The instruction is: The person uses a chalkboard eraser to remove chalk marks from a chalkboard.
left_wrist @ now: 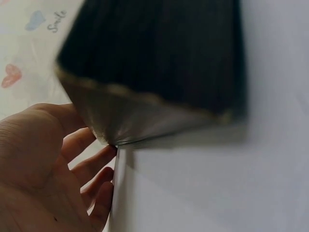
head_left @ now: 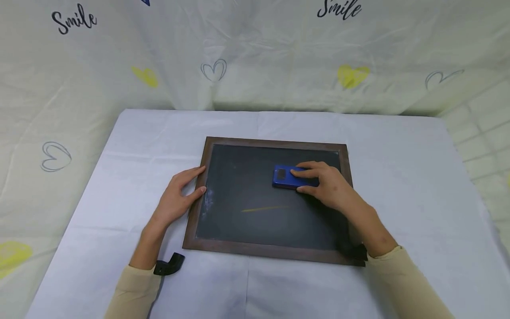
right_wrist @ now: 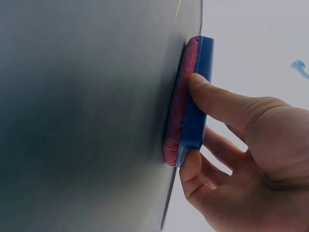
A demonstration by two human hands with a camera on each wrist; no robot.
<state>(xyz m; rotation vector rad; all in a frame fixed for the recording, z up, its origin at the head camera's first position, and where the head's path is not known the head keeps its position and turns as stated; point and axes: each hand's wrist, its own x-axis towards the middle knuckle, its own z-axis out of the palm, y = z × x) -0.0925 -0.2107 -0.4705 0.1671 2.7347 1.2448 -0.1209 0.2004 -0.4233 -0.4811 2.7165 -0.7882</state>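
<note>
A chalkboard (head_left: 239, 177) with a brown wooden frame lies on the white-covered table, slightly turned. On its dark surface is a short yellow chalk line (head_left: 264, 208), and whitish smudges show near the left side. My right hand (head_left: 330, 184) grips a blue chalkboard eraser (head_left: 282, 176) between thumb and fingers, right of the board's middle. In the right wrist view the eraser's pink felt pad (right_wrist: 181, 106) faces the board. My left hand (head_left: 178, 195) rests at the left side of the frame, thumb and forefinger touching it with fingers extended. The left wrist view shows its fingertips along the board's edge.
The table's white cloth (head_left: 135, 177) surrounds the board. A black strap piece (head_left: 169, 264) sits at the left wrist. Behind the table hangs a pale curtain (head_left: 271, 57) printed with hearts and "Smile".
</note>
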